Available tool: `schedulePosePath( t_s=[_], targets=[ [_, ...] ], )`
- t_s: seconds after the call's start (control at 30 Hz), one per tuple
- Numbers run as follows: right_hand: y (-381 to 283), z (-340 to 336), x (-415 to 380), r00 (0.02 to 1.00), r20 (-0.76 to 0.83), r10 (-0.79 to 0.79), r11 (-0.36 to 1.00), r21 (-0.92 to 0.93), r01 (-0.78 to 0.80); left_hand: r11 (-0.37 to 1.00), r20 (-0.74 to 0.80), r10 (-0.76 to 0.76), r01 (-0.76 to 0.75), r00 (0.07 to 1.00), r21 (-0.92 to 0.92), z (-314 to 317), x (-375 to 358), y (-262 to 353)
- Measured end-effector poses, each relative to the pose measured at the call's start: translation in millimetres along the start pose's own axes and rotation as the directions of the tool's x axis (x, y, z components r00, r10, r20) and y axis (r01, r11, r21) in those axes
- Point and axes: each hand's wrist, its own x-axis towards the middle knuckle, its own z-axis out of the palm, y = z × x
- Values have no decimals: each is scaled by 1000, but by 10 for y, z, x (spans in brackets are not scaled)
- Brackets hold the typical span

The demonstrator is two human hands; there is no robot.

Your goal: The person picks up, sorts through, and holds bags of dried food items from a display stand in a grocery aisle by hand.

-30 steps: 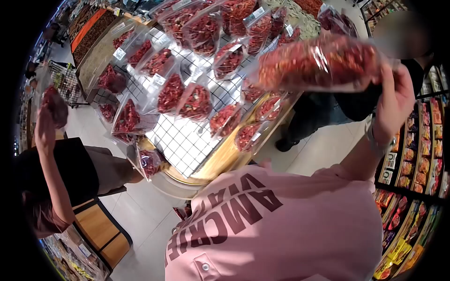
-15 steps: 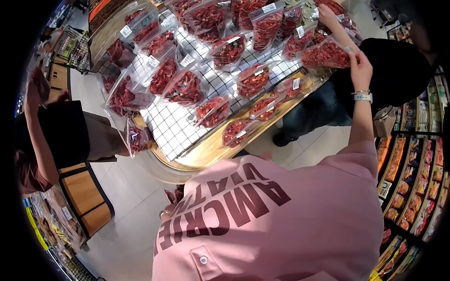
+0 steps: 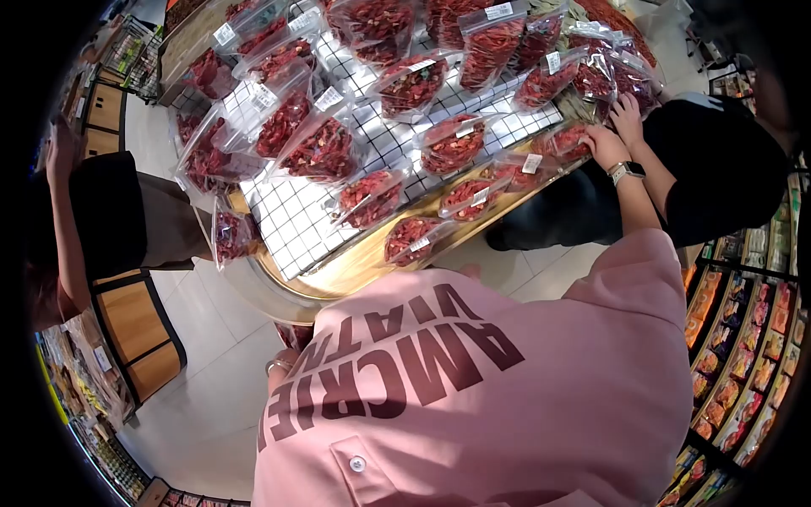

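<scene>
Right hand: the right hand is reaching out at 2 o'clock, fingers curled down and pressing on a bag of dried red chillies at the table's edge; a full grip cannot be told.
Bag under the hand: it is lying on the gridded display table, at its 2 o'clock rim, just beside another labelled bag.
Right wrist: a watch is sitting on it, strap facing up.
Left hand: only the wrist with a bracelet is showing at 8 o'clock, low beside the pink shirt; the fingers are hidden, so their state cannot be told.
Table load: many clear bags of chillies are lying spread across the white grid, with one bag nearest the person at the wooden rim.
Co-worker at 3 o'clock: a person in a black sleeve is laying a hand on the bags just beyond the right hand.
Co-worker at 9 o'clock: another person is standing by the table's far side, arm raised.
</scene>
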Motion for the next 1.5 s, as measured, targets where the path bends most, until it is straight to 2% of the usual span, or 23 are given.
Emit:
schedulePosePath(
  t_s=[0.03, 0.1, 0.2, 0.23, 0.4, 0.47, 0.53, 0.6, 0.67, 0.7, 0.8, 0.87, 0.93, 1.03, 1.13, 1.2, 1.27, 1.33, 1.4, 1.43, 1.5],
  targets=[
    [75, 102, 5, 999, 32, -19, 1000, 0, 19, 1000, 5, -4, 4, 1000, 0, 2, 8, 4],
    [411, 379, 45, 996, 32, 79, 996, -33, -78, 1000, 17, -1, 1, 1000, -9, 19, -7, 11],
    [510, 386, 173, 985, 95, 145, 989, -11, -144, 1000, 25, 3, -2, 1000, -22, 60, -51, 7],
    [463, 371, 197, 990, 61, 127, 992, -35, -125, 1000, 28, 9, -8, 1000, -25, 73, -65, 6],
    [70, 182, 336, 963, 44, 265, 906, -353, -233, 997, 91, 72, -73, 993, 11, 111, -117, -7],
    [-446, -143, 375, 926, -43, 374, 899, -229, -373, 994, 103, 108, -110, 989, 12, 167, -89, -34],
    [-752, -300, 375, 920, -306, 245, 958, -67, -277, 992, 86, 129, -129, 988, -10, 306, -23, -98],
    [-1194, -547, 401, 882, -446, 151, 988, 30, -154, 994, 81, 113, -114, 990, -2, 341, -62, -90],
    [-1641, -703, 383, 803, -590, 78, 994, 103, -22, 993, 105, 116, -119, 988, 23, 180, -266, -44],
    [-1920, -792, 362, 786, -605, 130, 973, 231, 17, 987, 112, 140, -147, 984, 60, 115, -349, -32],
    [-2758, -950, 275, 750, -606, 266, 817, 555, 159, 996, 90, 92, -94, 992, 10, 7, -525, -38],
    [-3044, -850, 189, 841, -481, 247, 663, 717, 216, 990, 81, 138, -140, 987, 30, 137, -390, -170],
    [-3392, -859, 198, 875, -483, 33, 724, 615, 313, 982, 85, 174, -179, 981, 53, 203, -257, -272],
    [-3761, -863, 306, 897, -430, -103, 684, 624, 378, 972, 118, 204, -215, 972, 96, 167, -117, -418],
    [-4099, -1038, 449, 882, -460, -107, 696, 599, 397, 963, 143, 224, -241, 964, 122, 90, -29, -616],
    [-4243, -1083, 605, 891, -450, -62, 771, 545, 329, 957, 157, 235, -257, 959, 134, 15, 9, -785],
    [-4481, -1239, 833, 927, -375, 28, 811, 551, 198, 951, 169, 247, -273, 954, 148, -80, 49, -981],
    [-4520, -1224, 1168, 891, -432, -137, 880, 361, 310, 942, 173, 264, -292, 949, 165, -180, 105, -1177],
    [-4626, -1211, 1488, 898, -324, -297, 929, 119, 350, 937, 169, 275, -303, 947, 174, -278, 172, -1376],
    [-4702, -1204, 1608, 945, -172, -278, 957, 31, 288, 945, 156, 263, -287, 952, 156, -330, 206, -1465],
    [-4717, -962, 1863, 939, -91, -333, 943, -47, 330, 939, 150, 276, -299, 950, 171, -484, 200, -1665]
  ],
)
